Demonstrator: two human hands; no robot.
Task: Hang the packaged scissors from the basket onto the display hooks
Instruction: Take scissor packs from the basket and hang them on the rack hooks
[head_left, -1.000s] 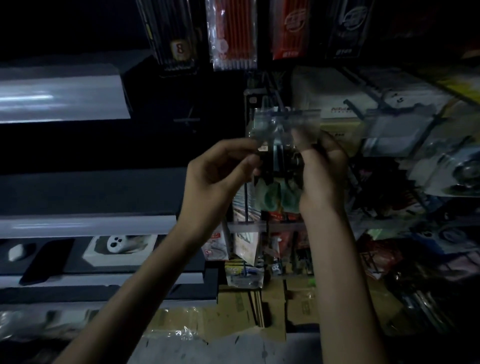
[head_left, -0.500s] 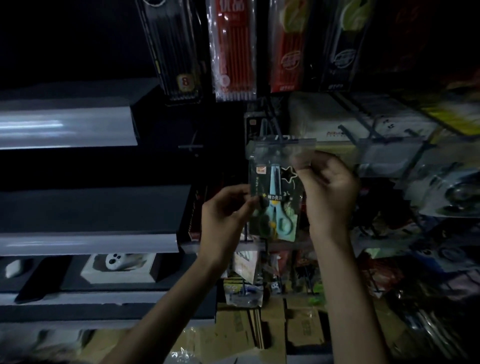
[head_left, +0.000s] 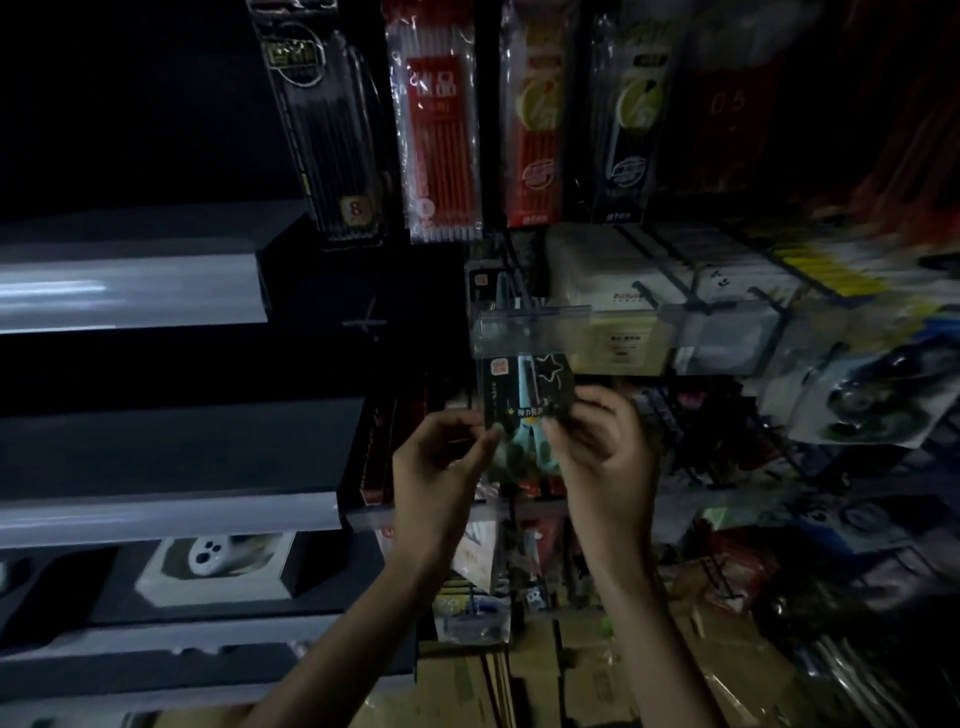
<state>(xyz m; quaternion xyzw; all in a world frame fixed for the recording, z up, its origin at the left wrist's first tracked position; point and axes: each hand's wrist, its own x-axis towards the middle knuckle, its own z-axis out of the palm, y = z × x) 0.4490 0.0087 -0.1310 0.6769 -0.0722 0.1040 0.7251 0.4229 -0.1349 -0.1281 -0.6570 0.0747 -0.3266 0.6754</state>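
Hanging step. Left hand (head_left: 441, 467) and right hand (head_left: 605, 452) each pinch a lower side edge of the scissors pack (head_left: 524, 389), upright at 12 o'clock from them, its top behind the clear label holder (head_left: 530, 330) (hook hole unseen). Next, I judge: seat it, then release.

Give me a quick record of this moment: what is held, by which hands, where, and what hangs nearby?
Item: packaged scissors, pale blue handles on a dark card
Left hand: pinches the pack's lower left edge
Right hand: pinches its lower right edge
Position: upright, top just under a clear label strip
On a hook: cannot tell; the strip hides the top
Above: hanging pen packs
Light: dim
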